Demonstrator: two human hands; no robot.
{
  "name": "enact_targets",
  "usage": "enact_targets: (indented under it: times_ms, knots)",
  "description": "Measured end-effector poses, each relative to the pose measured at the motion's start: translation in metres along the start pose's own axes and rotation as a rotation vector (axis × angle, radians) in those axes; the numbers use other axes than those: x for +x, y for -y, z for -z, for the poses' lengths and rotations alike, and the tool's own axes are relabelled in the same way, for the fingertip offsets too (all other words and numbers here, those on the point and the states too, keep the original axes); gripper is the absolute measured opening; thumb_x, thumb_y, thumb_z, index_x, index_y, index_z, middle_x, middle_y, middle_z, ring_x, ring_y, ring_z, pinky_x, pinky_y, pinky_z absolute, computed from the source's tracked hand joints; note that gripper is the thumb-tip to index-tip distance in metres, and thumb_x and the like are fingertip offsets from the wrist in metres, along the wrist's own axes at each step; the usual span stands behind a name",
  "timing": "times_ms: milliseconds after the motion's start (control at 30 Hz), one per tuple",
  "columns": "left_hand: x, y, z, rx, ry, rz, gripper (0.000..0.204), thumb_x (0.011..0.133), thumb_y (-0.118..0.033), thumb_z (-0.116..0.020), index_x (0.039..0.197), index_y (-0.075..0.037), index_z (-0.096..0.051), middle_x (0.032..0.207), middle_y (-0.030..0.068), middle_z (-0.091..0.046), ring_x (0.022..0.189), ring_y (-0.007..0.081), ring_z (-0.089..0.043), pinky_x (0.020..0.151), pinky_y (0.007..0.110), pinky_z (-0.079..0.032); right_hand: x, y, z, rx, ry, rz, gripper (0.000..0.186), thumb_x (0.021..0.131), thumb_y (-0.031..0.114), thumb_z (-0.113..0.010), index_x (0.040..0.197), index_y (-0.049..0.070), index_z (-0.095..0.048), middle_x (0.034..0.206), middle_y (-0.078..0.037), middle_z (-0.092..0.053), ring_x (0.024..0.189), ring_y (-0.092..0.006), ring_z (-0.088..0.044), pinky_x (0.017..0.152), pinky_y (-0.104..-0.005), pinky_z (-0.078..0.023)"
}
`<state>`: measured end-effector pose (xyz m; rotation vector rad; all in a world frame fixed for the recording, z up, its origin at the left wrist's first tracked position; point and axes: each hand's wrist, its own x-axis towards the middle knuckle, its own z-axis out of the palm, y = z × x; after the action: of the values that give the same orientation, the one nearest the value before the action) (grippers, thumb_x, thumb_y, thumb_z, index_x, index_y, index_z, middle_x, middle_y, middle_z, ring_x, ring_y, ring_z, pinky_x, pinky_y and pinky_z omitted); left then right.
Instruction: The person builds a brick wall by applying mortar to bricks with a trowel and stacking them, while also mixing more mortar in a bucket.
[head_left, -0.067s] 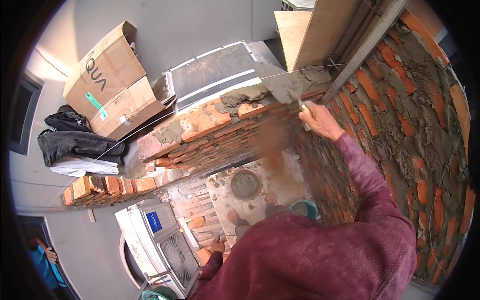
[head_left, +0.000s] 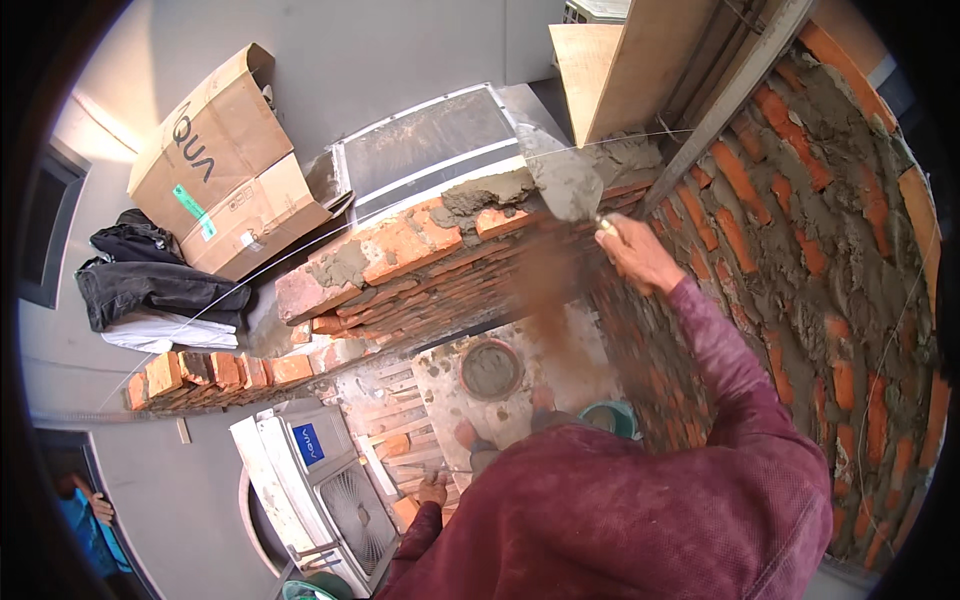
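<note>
My right hand (head_left: 640, 255) is closed round the handle of a mortar-smeared trowel (head_left: 568, 185). The trowel's blade lies at the right end of the low brick wall (head_left: 410, 245), over its top course. A lump of wet mortar (head_left: 490, 192) sits on the bricks just left of the blade. A taut string (head_left: 270, 262) runs along the wall. Low by my side, my left hand (head_left: 433, 489) hangs with its fingers partly apart and nothing visible in them. A loose orange brick (head_left: 405, 511) is nearest to it.
Beneath me are a round bucket of mortar (head_left: 491, 369) and a green bucket (head_left: 622, 418). An air-conditioner unit (head_left: 345, 490) stands at left. A mortar-streaked brick wall (head_left: 800, 260) rises at right. A cardboard box (head_left: 215, 180) and clothes (head_left: 160, 290) lie beyond. Another person's hand (head_left: 101, 508) shows lower left.
My right hand has come slightly nearer to me, and the trowel blade has swung toward me at the wall's end. My left hand has hardly moved.
</note>
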<state>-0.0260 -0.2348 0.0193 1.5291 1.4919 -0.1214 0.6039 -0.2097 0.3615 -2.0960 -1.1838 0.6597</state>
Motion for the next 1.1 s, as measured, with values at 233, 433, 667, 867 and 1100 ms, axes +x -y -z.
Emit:
enact_targets:
  times_ms: [233, 433, 667, 867, 1100]
  knots:
    - [0.026, -0.056, 0.027, -0.007, 0.052, -0.038, 0.05, 0.092, -0.036, -0.058, 0.126, 0.0, -0.059, 0.123, 0.0219, -0.061, 0.116, 0.0298, -0.059, 0.1, 0.035, -0.044, -0.012, -0.053, -0.146, 0.245, -0.216, 0.12, 0.025, 0.096, 0.028, -0.049, 0.09, 0.004, -0.047, 0.066, -0.011, -0.051, 0.052, -0.0267, -0.055, 0.05, -0.038, -0.045]
    - [0.028, -0.036, 0.018, -0.115, 0.055, -0.052, 0.05, 0.093, -0.037, -0.057, 0.127, -0.001, -0.058, 0.123, 0.0202, -0.062, 0.114, 0.0264, -0.06, 0.098, 0.033, -0.044, -0.035, -0.038, -0.124, -0.221, -0.018, 0.137, 0.029, 0.095, 0.029, -0.048, 0.1, 0.0, -0.05, 0.079, -0.028, -0.061, 0.074, -0.0474, -0.06, 0.067, -0.0539, -0.047]
    - [0.024, -0.012, 0.004, -0.047, 0.124, -0.037, 0.052, 0.091, -0.041, -0.057, 0.128, -0.004, -0.059, 0.124, 0.0201, -0.061, 0.119, 0.0304, -0.057, 0.102, 0.036, -0.042, -0.009, -0.089, -0.044, -0.285, -0.1, 0.058, 0.032, 0.098, 0.033, -0.044, 0.101, 0.001, -0.046, 0.077, -0.027, -0.061, 0.076, -0.0475, -0.059, 0.067, -0.055, -0.045]
    - [-0.002, -0.011, -0.008, -0.218, 0.044, 0.057, 0.048, 0.092, -0.035, -0.058, 0.128, -0.004, -0.059, 0.127, 0.0187, -0.06, 0.12, 0.027, -0.057, 0.1, 0.034, -0.044, -0.056, -0.121, -0.06, -0.071, -0.05, 0.092, 0.034, 0.094, 0.032, -0.047, 0.092, -0.002, -0.049, 0.077, -0.031, -0.056, 0.079, -0.049, -0.056, 0.067, -0.0525, -0.04]
    - [-0.001, -0.039, -0.018, -0.346, 0.283, 0.279, 0.037, 0.094, -0.034, -0.059, 0.114, -0.003, -0.065, 0.098, 0.0078, -0.068, 0.089, 0.0155, -0.063, 0.078, 0.03, -0.05, -0.114, -0.122, -0.143, -0.063, 0.154, -0.041, 0.032, 0.089, 0.03, -0.053, 0.092, -0.002, -0.052, 0.077, -0.027, -0.058, 0.075, -0.0475, -0.057, 0.066, -0.0525, -0.042]
